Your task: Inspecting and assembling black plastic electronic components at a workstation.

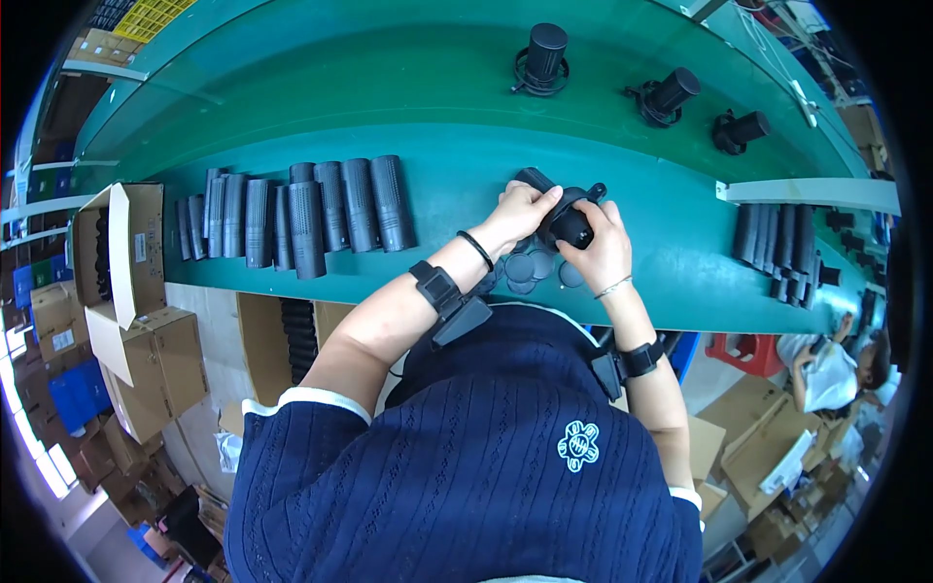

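Item: one black cylindrical device (573,229), which we held over the green bench (457,185), directly in front of our body. Left hand (522,212): closed around its side, thumb pressed on it. Right hand (604,245): fingers curled about its rounded end, gripping the same piece. Just beside the hands, on the bench, we listed loose dark discs (521,267), several overlapping. To the left we entered a row of textured black cylinders (307,228); to the right, a group of black tubes (775,238); farther back, three black units in mounts (541,60).
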Demonstrator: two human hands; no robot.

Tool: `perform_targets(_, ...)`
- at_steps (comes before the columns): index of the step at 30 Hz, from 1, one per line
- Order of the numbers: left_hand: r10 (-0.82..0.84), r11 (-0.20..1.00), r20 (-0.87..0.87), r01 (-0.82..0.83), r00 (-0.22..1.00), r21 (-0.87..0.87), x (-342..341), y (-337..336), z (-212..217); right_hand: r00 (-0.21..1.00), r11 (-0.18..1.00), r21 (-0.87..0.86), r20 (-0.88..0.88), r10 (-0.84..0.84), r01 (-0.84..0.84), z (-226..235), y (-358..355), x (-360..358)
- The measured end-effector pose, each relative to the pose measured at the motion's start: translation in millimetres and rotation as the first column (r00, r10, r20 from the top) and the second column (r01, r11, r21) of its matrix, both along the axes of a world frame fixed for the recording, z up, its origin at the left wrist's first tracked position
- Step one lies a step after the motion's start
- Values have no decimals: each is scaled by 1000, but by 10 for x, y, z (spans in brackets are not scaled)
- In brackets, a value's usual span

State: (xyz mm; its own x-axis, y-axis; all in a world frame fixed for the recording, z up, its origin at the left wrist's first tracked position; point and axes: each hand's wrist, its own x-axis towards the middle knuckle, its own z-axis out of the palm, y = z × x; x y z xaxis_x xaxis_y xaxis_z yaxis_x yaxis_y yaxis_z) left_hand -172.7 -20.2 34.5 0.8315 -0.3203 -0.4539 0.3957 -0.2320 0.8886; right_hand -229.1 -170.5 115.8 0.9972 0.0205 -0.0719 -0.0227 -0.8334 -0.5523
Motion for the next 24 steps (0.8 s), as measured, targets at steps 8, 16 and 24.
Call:
perform_targets(8, 123, 992, 20, -122, 992, -23, -60, -22, -37, 998, 998, -58, -43, 38, -40, 67, 73, 67)
perform_targets(16, -84, 879, 469, -156, 879, 451, -57, 62, 147, 997, 988, -136, 12, 78, -76, 62, 156, 41)
perform_targets(24, -109, 494, -754, -623, 647, -606, -55, 142, -93, 936, 981, 73, 321, 146, -178, 56, 115, -62)
